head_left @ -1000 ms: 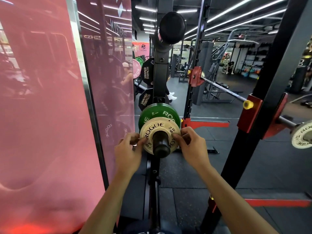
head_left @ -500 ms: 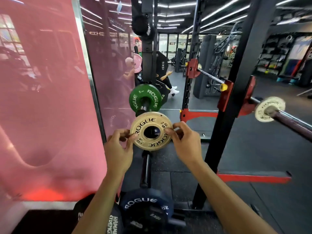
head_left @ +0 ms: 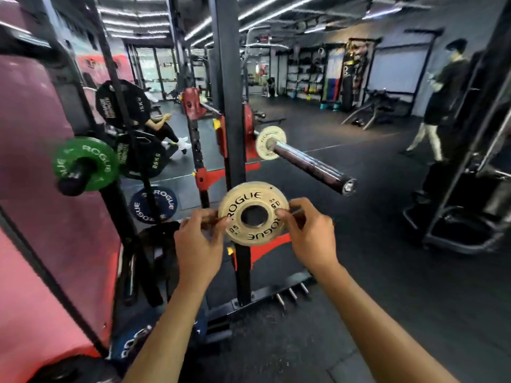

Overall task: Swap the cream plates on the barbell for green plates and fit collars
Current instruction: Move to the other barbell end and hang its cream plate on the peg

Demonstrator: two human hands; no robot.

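Holding a small round cream-coloured weight plate with black ROGUE lettering [head_left: 253, 214] in mid-air, the person has both hands on it in the head view. The left hand [head_left: 199, 239] pinches the plate's left rim, fingers curled behind and thumb on the face. The right hand [head_left: 309, 234] pinches the right rim the same way. The plate faces the camera, its centre hole showing dark, and it sits in front of the black steel rack upright [head_left: 231, 106], clear of any bar or peg.

A second cream plate of the same kind [head_left: 269, 143] is on the sleeve of the steel barbell [head_left: 312, 165], pushed up near the red rack hook [head_left: 249, 125]. The rest of the sleeve, out to its end cap, is bare. The bar's end points toward the lower right, above and to the right of the held plate and well apart from it.

To the left, a round green ROGUE plate [head_left: 85, 164] hangs on a black storage peg, with large black plates [head_left: 121, 103] stored behind and above it. A blue ROGUE plate [head_left: 153, 204] sits lower on the same storage post. The pink glossy wall panel [head_left: 36, 189] fills the left side. A standing person in dark clothing [head_left: 445, 95] is at the far right on the black rubber floor [head_left: 373, 272].
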